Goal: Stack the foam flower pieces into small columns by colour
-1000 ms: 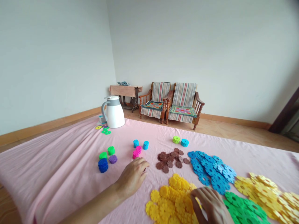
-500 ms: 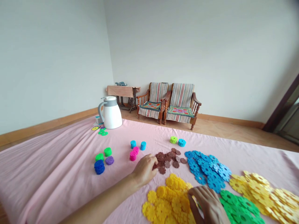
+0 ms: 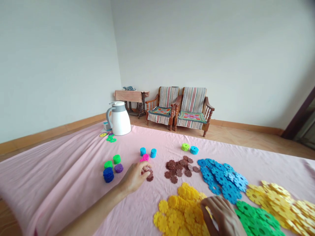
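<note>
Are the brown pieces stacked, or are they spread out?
Spread out: the brown pieces lie loose in a flat patch on the pink cloth, unstacked; the left hand holds a few more.

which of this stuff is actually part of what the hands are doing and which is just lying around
In hand:
left hand pinching brown discs
brown pile beside it
right hand resting on the near yellow pile

Lying about:
white jug
blue pile
green pile
dark blue stack
armchairs
</note>
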Demonstrator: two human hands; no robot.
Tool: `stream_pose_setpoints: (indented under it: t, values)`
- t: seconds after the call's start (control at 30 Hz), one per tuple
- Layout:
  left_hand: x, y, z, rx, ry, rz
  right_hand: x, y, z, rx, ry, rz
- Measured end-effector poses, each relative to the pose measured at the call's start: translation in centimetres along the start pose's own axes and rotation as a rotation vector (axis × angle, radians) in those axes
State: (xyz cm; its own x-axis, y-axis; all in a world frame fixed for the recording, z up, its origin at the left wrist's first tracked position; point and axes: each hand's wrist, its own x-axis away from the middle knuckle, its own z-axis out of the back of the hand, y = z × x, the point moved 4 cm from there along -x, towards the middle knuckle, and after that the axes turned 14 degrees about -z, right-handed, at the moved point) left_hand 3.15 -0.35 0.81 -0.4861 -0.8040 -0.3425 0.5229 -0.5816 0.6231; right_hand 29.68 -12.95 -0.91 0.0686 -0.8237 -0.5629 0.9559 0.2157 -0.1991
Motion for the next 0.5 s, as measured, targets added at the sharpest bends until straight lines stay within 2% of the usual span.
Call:
stream_pose_setpoints:
  t: [0.1, 0.27, 0.5]
  values:
    - [0.5, -0.4, -0.3, -0.032, -0.022, -0.006, 0.0, 0.0, 0.0, -0.001, 0.007, 0.009]
    - [0.8, -0.4, -0.5, -0.083, 0.033, -0.023, 0.0, 0.0, 0.1, 0.002, 0.025, 0.010]
    - [1.3, 0.1, -0.4, -0.155, -0.099, -0.052, 0.2, 0.3, -0.2, 0.005, -0.002, 0.009]
